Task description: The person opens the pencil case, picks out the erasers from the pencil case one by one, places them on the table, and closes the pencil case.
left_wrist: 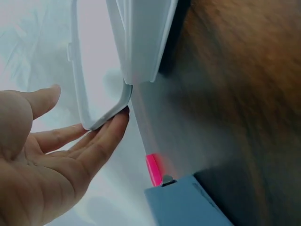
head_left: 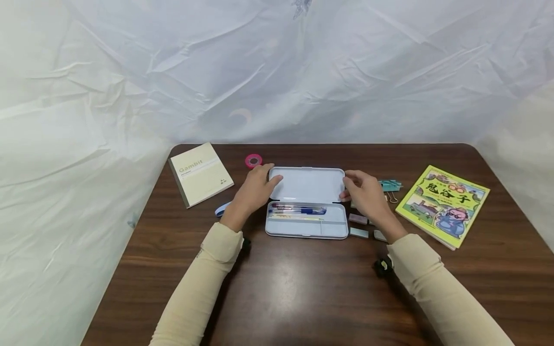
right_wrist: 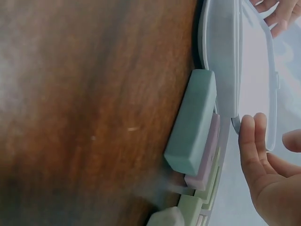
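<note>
A pale blue pencil case point(head_left: 335, 229) lies open mid-table, its lid point(head_left: 307, 185) raised toward the back. A blue pen and other pens point(head_left: 298, 210) lie in the tray's long compartment. My left hand point(head_left: 255, 190) is at the lid's left end. In the left wrist view its straight fingertips point(left_wrist: 120, 117) touch the lid's corner point(left_wrist: 94, 70), with the thumb apart. My right hand point(head_left: 365, 192) is at the lid's right end, where its fingertips point(right_wrist: 247, 125) touch the rim point(right_wrist: 256, 70) and the thumb stands off it. Small erasers point(head_left: 358, 218) lie right of the tray, a green one point(right_wrist: 193, 122) nearest.
A "Gambit" notebook point(head_left: 201, 174) lies at the back left, with a pink tape roll point(head_left: 253, 160) beside it. A small blue item point(head_left: 222, 209) sits by my left wrist. Teal binder clips point(head_left: 391, 185) and a yellow-green picture book point(head_left: 443, 204) lie to the right. White sheeting surrounds the table.
</note>
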Tool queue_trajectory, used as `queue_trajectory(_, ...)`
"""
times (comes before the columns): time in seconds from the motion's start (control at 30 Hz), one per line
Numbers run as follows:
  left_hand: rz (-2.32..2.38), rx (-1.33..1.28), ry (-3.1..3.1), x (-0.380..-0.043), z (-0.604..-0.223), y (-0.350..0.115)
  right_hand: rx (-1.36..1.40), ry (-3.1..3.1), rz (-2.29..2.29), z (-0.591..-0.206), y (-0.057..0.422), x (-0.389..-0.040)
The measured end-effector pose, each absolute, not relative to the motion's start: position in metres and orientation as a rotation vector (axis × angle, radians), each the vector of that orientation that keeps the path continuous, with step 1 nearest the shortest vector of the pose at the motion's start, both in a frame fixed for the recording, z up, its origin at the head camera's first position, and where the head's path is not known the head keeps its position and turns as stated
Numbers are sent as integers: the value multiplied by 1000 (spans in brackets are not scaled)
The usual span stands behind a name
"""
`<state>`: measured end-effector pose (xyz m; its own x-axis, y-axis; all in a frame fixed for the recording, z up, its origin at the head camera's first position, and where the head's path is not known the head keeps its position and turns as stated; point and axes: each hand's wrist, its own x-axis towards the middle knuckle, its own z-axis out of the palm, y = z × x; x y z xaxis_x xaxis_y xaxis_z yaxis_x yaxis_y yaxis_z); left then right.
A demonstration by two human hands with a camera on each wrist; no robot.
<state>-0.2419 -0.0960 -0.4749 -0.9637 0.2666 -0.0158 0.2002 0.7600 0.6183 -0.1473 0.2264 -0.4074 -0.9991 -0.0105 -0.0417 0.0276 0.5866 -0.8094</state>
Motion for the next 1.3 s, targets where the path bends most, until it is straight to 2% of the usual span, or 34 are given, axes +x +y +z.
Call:
queue_trajectory(0.27,1264,349,2732,-180,-403,-92,-48,2735,-1476,-407,230,-135)
queue_trajectory(0.6,1415,477,2805,-156,-402,-98,-157,2635,-1657,-408,238,-114)
queue_trajectory(0.83,1446,551,2822,-142,-397,-104,-139,2564,-1729,-406,235,-101)
queue_trajectory(1.1,1372,677,2790,-124,-397,-112,-127,2497,-1822,-410,234,-92)
queue_trajectory(1.3,1259,673,2735,-110,-397,-118,-113,2469,-1837,-413,235,-86)
